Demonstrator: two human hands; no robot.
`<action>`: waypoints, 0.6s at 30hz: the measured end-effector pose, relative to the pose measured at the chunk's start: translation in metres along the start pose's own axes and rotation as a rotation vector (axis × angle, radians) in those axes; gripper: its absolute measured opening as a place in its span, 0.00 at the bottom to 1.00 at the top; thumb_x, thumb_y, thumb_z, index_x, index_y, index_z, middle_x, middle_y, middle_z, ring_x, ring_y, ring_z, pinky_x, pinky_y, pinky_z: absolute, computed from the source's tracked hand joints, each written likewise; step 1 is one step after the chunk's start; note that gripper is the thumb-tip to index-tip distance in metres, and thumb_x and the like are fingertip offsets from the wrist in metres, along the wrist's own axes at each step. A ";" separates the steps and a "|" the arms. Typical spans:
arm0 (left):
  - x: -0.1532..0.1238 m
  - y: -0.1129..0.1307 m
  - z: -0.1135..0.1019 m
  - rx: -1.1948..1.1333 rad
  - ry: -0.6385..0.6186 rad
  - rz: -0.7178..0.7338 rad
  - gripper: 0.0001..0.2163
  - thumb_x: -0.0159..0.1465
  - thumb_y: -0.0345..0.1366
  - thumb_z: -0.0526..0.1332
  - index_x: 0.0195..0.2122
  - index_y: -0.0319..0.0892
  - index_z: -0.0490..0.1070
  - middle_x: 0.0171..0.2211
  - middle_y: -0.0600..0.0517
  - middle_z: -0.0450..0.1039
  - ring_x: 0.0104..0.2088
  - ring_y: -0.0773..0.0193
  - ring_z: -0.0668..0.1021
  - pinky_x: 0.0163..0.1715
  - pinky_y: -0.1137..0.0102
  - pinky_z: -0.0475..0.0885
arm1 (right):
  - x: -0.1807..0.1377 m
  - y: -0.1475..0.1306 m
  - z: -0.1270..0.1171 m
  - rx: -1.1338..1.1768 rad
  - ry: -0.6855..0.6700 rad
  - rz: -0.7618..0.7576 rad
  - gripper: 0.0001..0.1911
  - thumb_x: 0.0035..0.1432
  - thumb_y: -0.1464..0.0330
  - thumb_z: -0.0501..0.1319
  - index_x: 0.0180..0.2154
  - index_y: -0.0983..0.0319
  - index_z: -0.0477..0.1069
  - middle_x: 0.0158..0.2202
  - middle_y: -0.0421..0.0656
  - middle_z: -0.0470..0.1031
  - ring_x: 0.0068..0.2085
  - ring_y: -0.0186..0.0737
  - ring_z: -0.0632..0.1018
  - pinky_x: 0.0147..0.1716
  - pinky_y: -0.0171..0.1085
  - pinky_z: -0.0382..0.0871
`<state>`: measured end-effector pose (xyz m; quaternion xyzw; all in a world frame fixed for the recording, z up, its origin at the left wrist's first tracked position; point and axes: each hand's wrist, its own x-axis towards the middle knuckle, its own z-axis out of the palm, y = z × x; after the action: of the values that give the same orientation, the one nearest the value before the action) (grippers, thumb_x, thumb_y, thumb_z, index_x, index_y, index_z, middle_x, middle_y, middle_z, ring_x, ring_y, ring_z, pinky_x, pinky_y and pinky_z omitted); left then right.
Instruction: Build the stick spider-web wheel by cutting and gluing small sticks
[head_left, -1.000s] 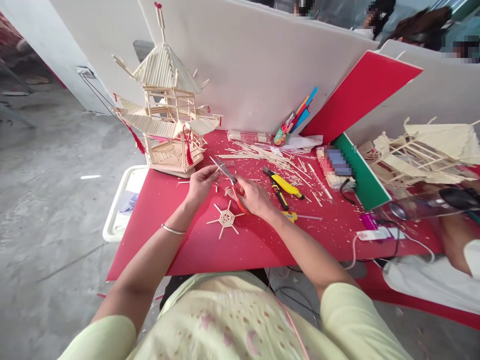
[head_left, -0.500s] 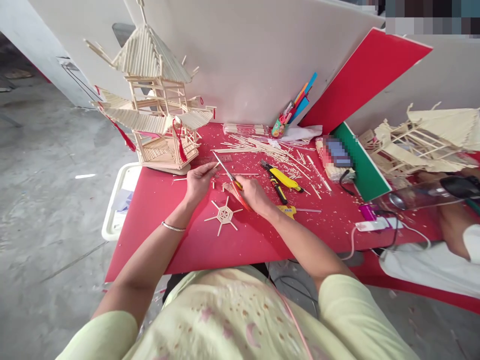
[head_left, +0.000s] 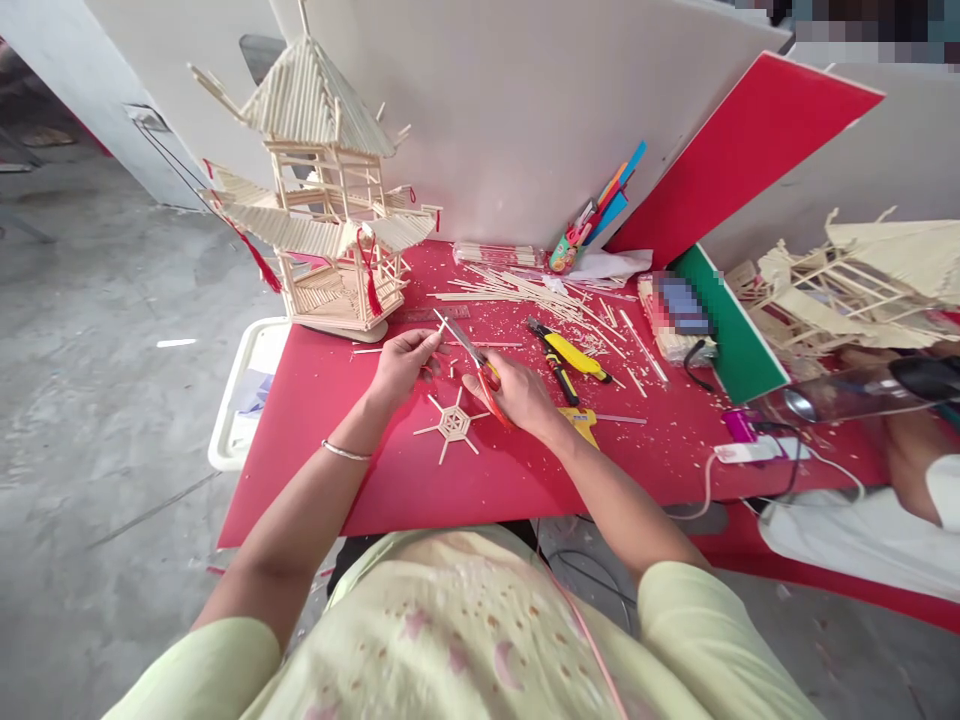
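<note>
My right hand (head_left: 519, 392) is closed round red-handled scissors (head_left: 474, 358), whose blades point up and left. My left hand (head_left: 403, 362) pinches a short thin stick right at the scissor tips. A small star-shaped stick web (head_left: 453, 424) lies on the red table (head_left: 420, 490) just below both hands. A tall pagoda model (head_left: 326, 190) made of sticks stands at the table's back left.
Loose sticks (head_left: 525, 290), a yellow cutter (head_left: 574, 357), pliers and a yellow glue gun (head_left: 581, 424) lie right of my hands. A green board (head_left: 731, 330), a pen holder (head_left: 592, 215), another stick model (head_left: 855, 290) and another person's arm (head_left: 911, 470) are at the right. A white tray (head_left: 240, 400) sits left.
The view has shifted slightly. Both hands stay together at the scissor tips, moved a little toward me; the scissors remain held.
</note>
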<state>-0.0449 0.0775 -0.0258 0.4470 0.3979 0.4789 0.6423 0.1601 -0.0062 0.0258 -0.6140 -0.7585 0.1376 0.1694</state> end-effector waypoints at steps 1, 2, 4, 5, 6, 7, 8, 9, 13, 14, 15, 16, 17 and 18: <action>-0.001 0.000 0.000 -0.018 -0.008 -0.006 0.20 0.55 0.51 0.73 0.37 0.39 0.75 0.33 0.48 0.80 0.19 0.71 0.74 0.15 0.76 0.64 | -0.001 0.000 0.001 -0.016 -0.002 0.001 0.30 0.69 0.44 0.53 0.60 0.58 0.67 0.44 0.47 0.82 0.42 0.46 0.81 0.36 0.36 0.65; -0.002 0.001 0.000 -0.043 -0.017 -0.012 0.20 0.54 0.50 0.74 0.37 0.39 0.75 0.32 0.49 0.80 0.19 0.72 0.74 0.15 0.76 0.65 | -0.003 -0.001 0.003 -0.029 -0.003 0.004 0.30 0.69 0.44 0.53 0.59 0.58 0.68 0.44 0.47 0.82 0.42 0.46 0.82 0.36 0.36 0.65; -0.005 0.004 0.000 -0.084 -0.032 -0.029 0.20 0.52 0.47 0.75 0.38 0.39 0.75 0.31 0.50 0.79 0.21 0.71 0.75 0.19 0.76 0.68 | -0.007 -0.002 0.004 -0.037 -0.007 0.018 0.29 0.70 0.45 0.53 0.58 0.58 0.68 0.43 0.47 0.83 0.42 0.46 0.82 0.36 0.36 0.65; -0.007 0.005 -0.001 -0.089 -0.037 -0.044 0.20 0.51 0.46 0.76 0.38 0.39 0.75 0.31 0.50 0.80 0.22 0.70 0.76 0.20 0.75 0.69 | -0.010 -0.003 0.003 -0.032 -0.011 0.030 0.28 0.70 0.45 0.53 0.57 0.58 0.69 0.43 0.47 0.83 0.41 0.46 0.82 0.36 0.36 0.65; -0.010 0.007 -0.002 -0.078 -0.041 -0.059 0.20 0.51 0.44 0.76 0.38 0.39 0.75 0.32 0.49 0.80 0.22 0.69 0.77 0.21 0.74 0.71 | -0.014 -0.004 0.003 -0.022 -0.015 0.048 0.27 0.70 0.45 0.52 0.57 0.57 0.69 0.42 0.47 0.83 0.41 0.47 0.82 0.36 0.36 0.65; -0.013 0.009 -0.004 -0.049 -0.041 -0.073 0.19 0.51 0.44 0.76 0.38 0.39 0.75 0.32 0.48 0.81 0.23 0.68 0.78 0.22 0.73 0.72 | -0.019 -0.005 0.002 -0.011 -0.019 0.069 0.27 0.71 0.45 0.52 0.57 0.57 0.69 0.41 0.46 0.83 0.40 0.47 0.82 0.35 0.36 0.65; -0.018 0.010 -0.006 0.000 -0.043 -0.086 0.19 0.52 0.44 0.75 0.38 0.39 0.75 0.32 0.47 0.81 0.23 0.66 0.79 0.23 0.72 0.72 | -0.024 -0.007 0.001 -0.001 -0.022 0.092 0.27 0.71 0.45 0.51 0.57 0.57 0.69 0.41 0.46 0.83 0.40 0.47 0.82 0.35 0.36 0.64; -0.023 0.012 -0.008 0.062 -0.036 -0.088 0.18 0.53 0.44 0.74 0.38 0.39 0.75 0.32 0.46 0.82 0.23 0.64 0.80 0.23 0.72 0.73 | -0.031 -0.008 0.000 0.006 -0.022 0.117 0.27 0.71 0.45 0.51 0.57 0.56 0.68 0.40 0.46 0.83 0.40 0.47 0.82 0.35 0.36 0.64; -0.050 0.011 -0.019 0.286 0.017 -0.075 0.14 0.58 0.45 0.71 0.36 0.39 0.76 0.33 0.43 0.83 0.22 0.62 0.81 0.19 0.72 0.68 | -0.059 -0.013 0.002 0.044 -0.028 0.211 0.27 0.70 0.45 0.52 0.59 0.55 0.68 0.40 0.45 0.83 0.41 0.48 0.83 0.35 0.36 0.64; -0.057 0.010 -0.020 0.329 0.013 -0.076 0.14 0.59 0.46 0.70 0.37 0.39 0.77 0.33 0.43 0.83 0.21 0.63 0.80 0.18 0.73 0.66 | -0.066 -0.015 0.003 0.056 -0.038 0.227 0.27 0.70 0.45 0.52 0.59 0.55 0.68 0.40 0.44 0.83 0.41 0.48 0.83 0.35 0.36 0.64; -0.064 0.009 -0.021 0.367 0.004 -0.074 0.14 0.60 0.47 0.69 0.37 0.40 0.77 0.33 0.43 0.83 0.20 0.63 0.79 0.17 0.72 0.65 | -0.071 -0.016 0.004 0.065 -0.047 0.239 0.27 0.70 0.45 0.52 0.58 0.54 0.68 0.40 0.44 0.83 0.41 0.48 0.83 0.36 0.37 0.65; -0.070 0.007 -0.022 0.401 0.001 -0.063 0.14 0.61 0.47 0.68 0.37 0.40 0.77 0.33 0.44 0.83 0.18 0.64 0.78 0.16 0.72 0.64 | -0.075 -0.018 0.006 0.070 -0.054 0.247 0.28 0.70 0.44 0.52 0.58 0.55 0.69 0.40 0.44 0.83 0.41 0.48 0.83 0.36 0.37 0.65; -0.075 0.005 -0.022 0.433 -0.001 -0.052 0.14 0.61 0.47 0.67 0.37 0.40 0.78 0.32 0.44 0.83 0.18 0.65 0.77 0.16 0.72 0.63 | -0.076 -0.019 0.007 0.068 -0.054 0.249 0.28 0.70 0.44 0.52 0.58 0.55 0.69 0.40 0.45 0.83 0.41 0.49 0.83 0.36 0.37 0.65; -0.079 0.004 -0.022 0.460 -0.002 -0.041 0.13 0.62 0.47 0.67 0.37 0.40 0.78 0.32 0.45 0.83 0.17 0.65 0.76 0.16 0.71 0.63 | -0.075 -0.019 0.007 0.056 -0.051 0.247 0.29 0.69 0.44 0.52 0.58 0.55 0.69 0.40 0.46 0.83 0.41 0.49 0.83 0.36 0.38 0.65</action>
<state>-0.0837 0.0056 -0.0219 0.5736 0.5051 0.3622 0.5336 0.1542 -0.0839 0.0206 -0.6941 -0.6770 0.1942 0.1490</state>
